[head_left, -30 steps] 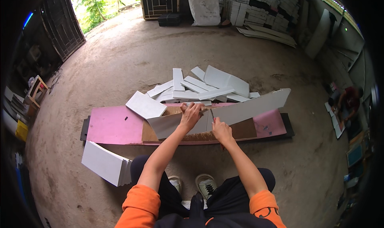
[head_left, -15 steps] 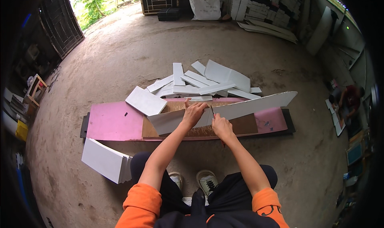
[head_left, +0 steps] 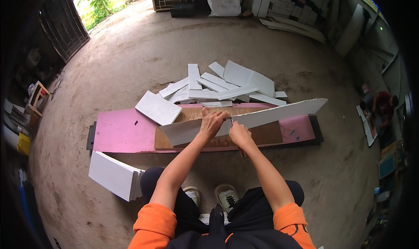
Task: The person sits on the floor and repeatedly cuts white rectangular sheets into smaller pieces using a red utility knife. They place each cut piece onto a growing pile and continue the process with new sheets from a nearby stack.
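A long white board [head_left: 279, 111] lies slanted across a brown wooden panel [head_left: 266, 135], its right end rising past the panel's far edge. My left hand [head_left: 213, 122] bears down on the board near its middle, fingers bent over the far edge and one finger raised. Just right of it, my right hand [head_left: 241, 134] is closed around a knife [head_left: 242, 154]. The knife's thin blade meets the board close to my left fingertips; the tip is hard to make out. Under the panel is a pink sheet [head_left: 120, 131] on a dark base.
Beyond the board lies a heap of white strips and offcuts [head_left: 235, 93]. A white rectangular piece [head_left: 158, 108] rests at the panel's left. Near my left knee stands a stack of white boards [head_left: 112, 175]. Another person [head_left: 382, 109] sits at the far right.
My right hand has shifted slightly forward and left, nearer my left hand, and less blade shows. My left hand keeps its place on the board. The view has tilted a little.
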Demonstrator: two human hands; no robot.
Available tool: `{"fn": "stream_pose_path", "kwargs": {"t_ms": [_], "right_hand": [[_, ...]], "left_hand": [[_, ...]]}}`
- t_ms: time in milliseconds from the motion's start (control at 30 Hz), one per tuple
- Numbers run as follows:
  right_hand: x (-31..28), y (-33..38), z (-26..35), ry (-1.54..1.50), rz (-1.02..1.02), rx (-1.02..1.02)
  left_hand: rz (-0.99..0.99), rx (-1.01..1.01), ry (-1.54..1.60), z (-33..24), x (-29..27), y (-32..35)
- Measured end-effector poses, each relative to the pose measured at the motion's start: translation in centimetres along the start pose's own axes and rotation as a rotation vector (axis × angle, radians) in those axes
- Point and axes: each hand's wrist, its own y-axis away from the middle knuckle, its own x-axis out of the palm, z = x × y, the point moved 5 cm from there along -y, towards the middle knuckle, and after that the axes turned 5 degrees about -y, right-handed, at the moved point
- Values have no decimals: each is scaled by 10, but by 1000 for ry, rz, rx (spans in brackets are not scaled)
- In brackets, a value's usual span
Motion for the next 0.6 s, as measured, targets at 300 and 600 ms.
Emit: {"fn": "stream_pose_path", "kwargs": {"t_ms": [300, 600], "right_hand": [[14, -26, 1, 59, 144, 80], [54, -47, -21, 69, 310, 152]], "left_hand": [[-62, 5, 26, 4, -3, -4], [-2, 15, -31, 9, -3, -2]]}}
